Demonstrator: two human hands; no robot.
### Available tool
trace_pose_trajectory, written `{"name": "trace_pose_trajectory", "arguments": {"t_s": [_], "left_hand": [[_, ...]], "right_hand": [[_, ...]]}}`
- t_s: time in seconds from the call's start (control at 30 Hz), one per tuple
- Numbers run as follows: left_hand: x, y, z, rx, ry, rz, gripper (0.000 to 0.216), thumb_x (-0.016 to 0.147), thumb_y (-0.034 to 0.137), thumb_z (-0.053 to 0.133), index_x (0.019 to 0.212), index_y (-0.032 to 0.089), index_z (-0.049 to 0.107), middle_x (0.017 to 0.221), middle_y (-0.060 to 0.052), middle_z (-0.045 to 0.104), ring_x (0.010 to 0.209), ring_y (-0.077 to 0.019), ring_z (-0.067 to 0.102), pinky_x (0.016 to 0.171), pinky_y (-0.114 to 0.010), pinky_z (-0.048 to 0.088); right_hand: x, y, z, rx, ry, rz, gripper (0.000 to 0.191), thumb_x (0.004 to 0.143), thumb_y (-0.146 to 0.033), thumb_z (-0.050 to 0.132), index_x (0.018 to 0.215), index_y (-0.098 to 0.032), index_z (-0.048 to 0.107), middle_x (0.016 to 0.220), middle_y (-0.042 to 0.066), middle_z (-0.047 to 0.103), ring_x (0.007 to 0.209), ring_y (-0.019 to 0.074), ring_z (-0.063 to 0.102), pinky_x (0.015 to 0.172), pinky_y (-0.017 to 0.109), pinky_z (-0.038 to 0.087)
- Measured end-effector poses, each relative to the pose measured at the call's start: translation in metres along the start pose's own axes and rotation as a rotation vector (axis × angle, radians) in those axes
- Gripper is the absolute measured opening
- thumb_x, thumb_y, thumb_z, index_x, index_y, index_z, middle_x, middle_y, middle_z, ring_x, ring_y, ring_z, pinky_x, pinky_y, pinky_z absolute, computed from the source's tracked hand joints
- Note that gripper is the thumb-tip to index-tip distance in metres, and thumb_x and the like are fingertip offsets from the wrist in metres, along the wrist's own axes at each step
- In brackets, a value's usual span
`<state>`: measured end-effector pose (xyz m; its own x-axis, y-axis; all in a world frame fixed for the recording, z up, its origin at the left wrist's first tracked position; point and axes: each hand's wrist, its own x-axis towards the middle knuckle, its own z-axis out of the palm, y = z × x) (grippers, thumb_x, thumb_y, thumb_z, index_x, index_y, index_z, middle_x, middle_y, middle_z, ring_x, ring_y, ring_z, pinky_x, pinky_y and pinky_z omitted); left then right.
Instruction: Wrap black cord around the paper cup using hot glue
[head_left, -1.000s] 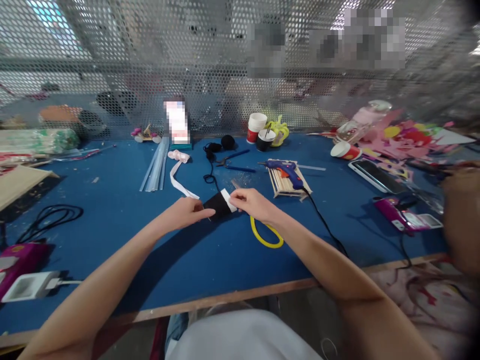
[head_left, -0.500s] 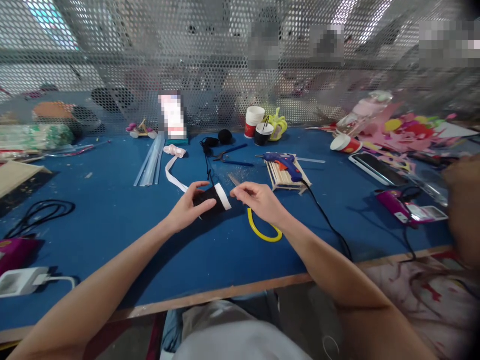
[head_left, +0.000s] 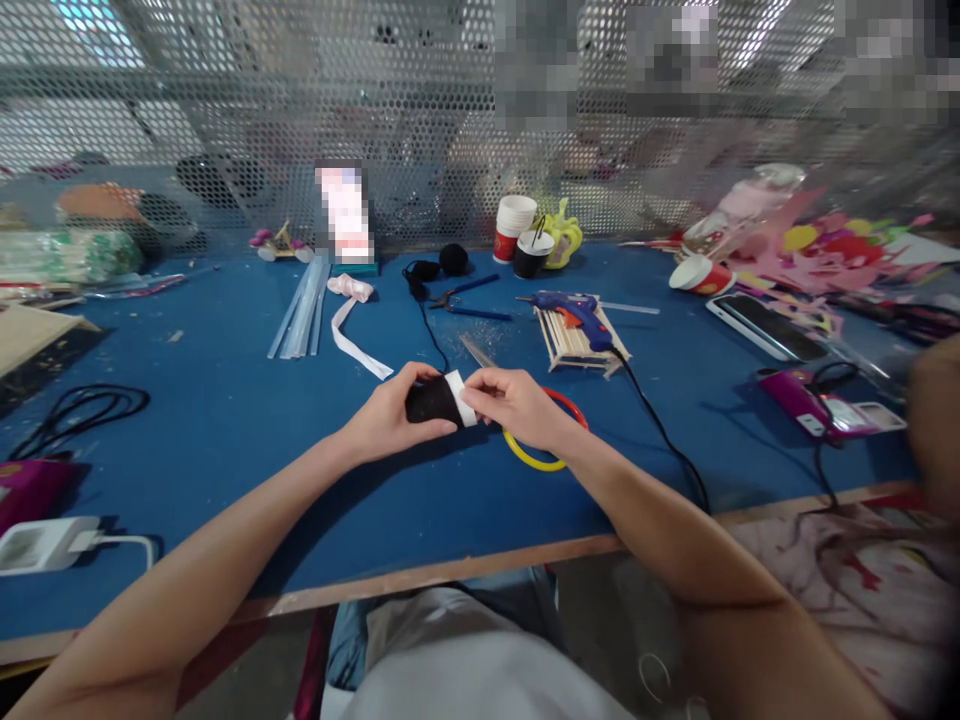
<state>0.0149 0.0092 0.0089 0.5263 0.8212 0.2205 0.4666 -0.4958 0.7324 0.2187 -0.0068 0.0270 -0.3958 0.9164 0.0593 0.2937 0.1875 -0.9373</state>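
Note:
My left hand (head_left: 386, 415) is wrapped round a paper cup (head_left: 433, 402) lying tilted on its side, its wall covered in black yarn and its white band facing right. At that white end, the fingers of my right hand (head_left: 510, 402) are closed in a pinch on the cup; the fingertips are partly hidden. A pair of scissors (head_left: 544, 463) with red and yellow handles lies beneath my right hand, its blades pointing away from me. From the cup, a black yarn strand (head_left: 431, 335) runs back to a black yarn ball (head_left: 453, 260).
Behind are blue-handled pliers (head_left: 472, 305), stacked paper cups (head_left: 515, 225) and a black-wrapped cup (head_left: 531, 258). A glue gun (head_left: 574, 315) rests on a small stick rack (head_left: 570, 348), its cord trailing right. Left lie a white ribbon (head_left: 352, 340) and glue sticks (head_left: 300, 310).
My left hand has brought the cup slightly right, away from the white ribbon. My right hand, apart from the cup before, now touches its white end. More of the scissors' red handle shows.

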Motion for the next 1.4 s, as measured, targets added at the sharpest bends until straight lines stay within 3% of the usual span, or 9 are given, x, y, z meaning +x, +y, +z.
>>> {"name": "trace_pose_trajectory", "arguments": {"t_s": [0.23, 0.43, 0.57, 0.77, 0.87, 0.97, 1.1, 1.27, 1.4], "left_hand": [[-0.005, -0.002, 0.001, 0.009, 0.054, -0.036, 0.056, 0.062, 0.045, 0.070, 0.101, 0.019, 0.041, 0.092, -0.005, 0.055, 0.080, -0.0176, 0.054, 0.069, -0.029, 0.045], [-0.009, -0.002, 0.002, 0.059, 0.029, 0.006, 0.058, 0.061, 0.047, 0.071, 0.102, 0.020, 0.040, 0.097, -0.006, 0.054, 0.087, -0.0200, 0.056, 0.074, -0.031, 0.046], [-0.010, -0.005, 0.005, 0.078, 0.051, 0.041, 0.065, 0.062, 0.049, 0.070, 0.110, 0.019, 0.039, 0.099, -0.007, 0.054, 0.090, -0.0210, 0.056, 0.075, -0.031, 0.047], [-0.012, 0.003, 0.004, 0.202, -0.080, 0.202, 0.062, 0.077, 0.047, 0.058, 0.130, 0.024, 0.036, 0.108, -0.009, 0.052, 0.093, -0.0207, 0.056, 0.079, -0.033, 0.048], [-0.013, 0.006, 0.003, 0.233, -0.062, 0.211, 0.057, 0.077, 0.047, 0.057, 0.125, 0.020, 0.043, 0.108, -0.010, 0.052, 0.094, -0.0203, 0.056, 0.081, -0.032, 0.048], [-0.012, 0.004, 0.002, 0.242, -0.004, 0.225, 0.055, 0.076, 0.047, 0.058, 0.121, 0.019, 0.045, 0.110, -0.011, 0.053, 0.100, -0.0219, 0.055, 0.085, -0.035, 0.047], [-0.011, -0.001, 0.002, 0.254, 0.050, 0.227, 0.051, 0.075, 0.047, 0.060, 0.114, 0.017, 0.047, 0.106, -0.010, 0.056, 0.097, -0.0228, 0.056, 0.083, -0.037, 0.048], [-0.011, 0.000, 0.001, 0.246, 0.063, 0.149, 0.052, 0.071, 0.050, 0.063, 0.108, 0.016, 0.049, 0.104, -0.010, 0.059, 0.095, -0.0233, 0.058, 0.080, -0.036, 0.048], [-0.011, 0.002, 0.000, 0.170, 0.055, 0.079, 0.054, 0.069, 0.049, 0.064, 0.110, 0.017, 0.048, 0.106, -0.008, 0.058, 0.097, -0.0226, 0.057, 0.083, -0.036, 0.046]], "right_hand": [[0.002, 0.001, -0.011, 0.052, -0.022, 0.048, 0.026, 0.080, -0.040, 0.052, 0.074, -0.015, 0.058, 0.064, 0.002, 0.059, 0.056, 0.0096, 0.054, 0.053, 0.023, 0.044], [0.002, -0.006, -0.023, -0.062, 0.276, -0.005, 0.028, 0.079, -0.044, 0.053, 0.071, -0.017, 0.055, 0.059, 0.000, 0.056, 0.053, 0.0093, 0.053, 0.054, 0.024, 0.045], [-0.001, -0.005, -0.010, -0.161, 0.181, -0.103, 0.018, 0.079, -0.035, 0.056, 0.084, -0.018, 0.058, 0.077, 0.003, 0.061, 0.070, 0.0119, 0.057, 0.064, 0.026, 0.046], [0.000, -0.002, -0.003, -0.070, 0.126, -0.062, 0.018, 0.077, -0.032, 0.058, 0.087, -0.017, 0.055, 0.071, 0.001, 0.060, 0.063, 0.0109, 0.057, 0.058, 0.025, 0.047], [0.005, -0.006, -0.026, -0.102, 0.293, -0.076, 0.020, 0.079, -0.036, 0.056, 0.081, -0.016, 0.055, 0.067, 0.001, 0.060, 0.056, 0.0093, 0.056, 0.052, 0.023, 0.046], [0.013, -0.003, -0.069, -0.188, 0.646, -0.113, 0.024, 0.083, -0.039, 0.049, 0.075, -0.017, 0.054, 0.064, 0.001, 0.058, 0.052, 0.0090, 0.055, 0.047, 0.022, 0.043], [0.022, 0.010, -0.128, -0.525, 0.916, -0.019, 0.020, 0.087, -0.026, 0.037, 0.084, -0.018, 0.055, 0.078, 0.006, 0.062, 0.065, 0.0128, 0.062, 0.061, 0.028, 0.048], [0.027, 0.024, -0.147, -1.020, 0.573, 0.357, 0.014, 0.073, -0.024, 0.056, 0.068, -0.012, 0.062, 0.073, 0.016, 0.064, 0.081, 0.0296, 0.062, 0.072, 0.038, 0.045], [0.032, 0.033, -0.136, -1.176, 0.435, 0.501, 0.024, 0.072, -0.022, 0.055, 0.086, -0.005, 0.064, 0.089, 0.023, 0.064, 0.094, 0.0335, 0.058, 0.075, 0.039, 0.044]]}}
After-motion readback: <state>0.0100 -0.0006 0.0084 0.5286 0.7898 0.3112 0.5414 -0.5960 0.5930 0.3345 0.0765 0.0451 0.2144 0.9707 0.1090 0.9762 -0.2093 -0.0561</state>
